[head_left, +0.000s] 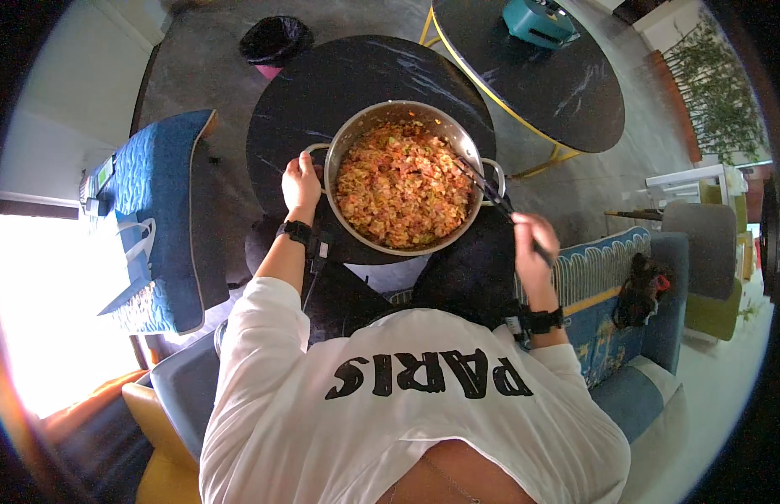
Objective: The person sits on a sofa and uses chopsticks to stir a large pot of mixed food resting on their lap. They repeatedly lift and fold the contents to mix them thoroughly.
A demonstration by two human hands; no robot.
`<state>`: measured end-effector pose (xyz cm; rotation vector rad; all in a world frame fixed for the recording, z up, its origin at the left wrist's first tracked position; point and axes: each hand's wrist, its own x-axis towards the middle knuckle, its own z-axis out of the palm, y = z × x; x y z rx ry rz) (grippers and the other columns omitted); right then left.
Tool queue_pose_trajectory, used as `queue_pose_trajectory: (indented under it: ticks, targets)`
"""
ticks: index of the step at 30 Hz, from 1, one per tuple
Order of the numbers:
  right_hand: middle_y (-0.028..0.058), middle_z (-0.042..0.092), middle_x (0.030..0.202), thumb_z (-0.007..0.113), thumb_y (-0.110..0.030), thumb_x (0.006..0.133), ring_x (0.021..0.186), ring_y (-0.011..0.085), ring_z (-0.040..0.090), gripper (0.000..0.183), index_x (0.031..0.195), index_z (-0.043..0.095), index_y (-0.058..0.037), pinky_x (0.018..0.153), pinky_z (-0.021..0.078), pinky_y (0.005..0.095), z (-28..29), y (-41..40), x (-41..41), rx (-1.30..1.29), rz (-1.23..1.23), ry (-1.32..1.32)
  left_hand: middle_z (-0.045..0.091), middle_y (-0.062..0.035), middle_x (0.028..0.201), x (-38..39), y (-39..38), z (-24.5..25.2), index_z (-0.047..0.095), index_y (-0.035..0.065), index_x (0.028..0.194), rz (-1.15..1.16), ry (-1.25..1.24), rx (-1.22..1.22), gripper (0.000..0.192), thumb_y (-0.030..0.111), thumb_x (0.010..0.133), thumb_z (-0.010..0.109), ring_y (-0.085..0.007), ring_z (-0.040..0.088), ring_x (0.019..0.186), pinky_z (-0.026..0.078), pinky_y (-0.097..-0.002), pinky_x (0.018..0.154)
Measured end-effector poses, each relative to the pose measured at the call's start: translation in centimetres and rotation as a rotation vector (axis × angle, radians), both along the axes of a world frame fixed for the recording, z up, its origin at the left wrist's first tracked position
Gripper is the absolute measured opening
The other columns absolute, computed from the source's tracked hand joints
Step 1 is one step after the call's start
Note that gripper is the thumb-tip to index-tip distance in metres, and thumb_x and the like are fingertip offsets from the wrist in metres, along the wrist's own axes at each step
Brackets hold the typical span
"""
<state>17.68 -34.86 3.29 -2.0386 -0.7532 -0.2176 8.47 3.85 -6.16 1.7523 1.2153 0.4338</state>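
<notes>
A wide steel pot [337,142] with two loop handles stands on a round black table. Inside it lies a chopped, orange-tinted food mixture [399,189] with bits of green. My left hand [302,184] grips the pot's left handle [317,147]. In my right hand [533,242] is a dark-handled utensil [498,200], slanting over the pot's right rim. Its working end is sunk in the food, so I cannot tell what kind it is. The pot's right handle [498,179] is free, just beside the utensil.
The round black table [289,107] has white veining. Behind it stand a black-lined bin [275,39] and a second dark table [554,94] with a teal appliance [540,24]. A blue-covered seat [166,170] is at left, a blue sofa [664,296] at right.
</notes>
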Motion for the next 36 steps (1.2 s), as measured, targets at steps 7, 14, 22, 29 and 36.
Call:
queue_pose_trajectory:
  ticks: [7,14,22,29,36]
  targets:
    - [0.018,0.064,0.1,0.068,-0.01,0.086,0.086,0.0356,0.065,0.024,0.108,0.065,-0.0013,0.072,0.0533,0.0378,-3.8,6.9,-2.6,-0.071,0.128,-0.073,0.07,-0.0096,0.08,0.2,1.2,-2.4,0.066,0.0001,0.095,-0.028,0.06,0.079,0.044,0.04,0.098,0.049,-0.0189,0.067,0.073,0.051,-0.0327,0.067]
    - [0.013,0.058,0.097,0.069,-0.023,0.084,0.083,0.0317,0.063,0.028,0.102,0.063,-0.0031,0.068,0.0534,0.0379,-3.4,8.9,-4.0,-0.372,0.422,-0.218,0.07,-0.0091,0.076,0.3,0.1,-0.4,0.066,0.0002,0.089,-0.003,0.029,0.039,0.044,0.04,0.097,0.049,-0.0204,0.067,0.069,0.05,-0.0341,0.065]
    - [0.0133,0.062,0.099,0.068,-0.013,0.085,0.087,0.0302,0.064,0.015,0.095,0.064,-0.0041,0.075,0.0534,0.0369,3.4,4.8,-3.3,-0.186,0.416,-0.071,0.06,-0.0137,0.077,0.1,0.2,-0.7,0.061,-0.0051,0.091,-0.043,-0.036,0.038,0.052,0.045,0.098,0.047,-0.0227,0.054,0.069,0.044,-0.0386,0.067]
    - [0.0121,0.065,0.102,0.063,0.0,0.085,0.096,0.0288,0.064,0.002,0.084,0.063,-0.0023,0.085,0.0505,0.0369,-0.3,7.3,0.5,0.12,0.252,-0.193,0.06,-0.0114,0.071,0.2,0.2,-1.2,0.065,-0.0029,0.092,-0.007,-0.042,0.029,0.051,0.045,0.097,0.049,-0.0231,0.055,0.065,0.044,-0.0378,0.065]
    - [0.0052,0.042,0.062,0.061,-0.004,0.086,0.059,0.0209,0.046,0.03,0.063,0.043,-0.0073,0.076,0.0441,0.0364,-5.3,14.3,-3.2,0.348,0.171,0.164,0.071,-0.0122,0.084,0.3,0.1,-0.2,0.066,-0.001,0.1,-0.014,0.051,0.044,0.048,0.043,0.097,0.048,-0.025,0.067,0.079,0.05,-0.0361,0.075]
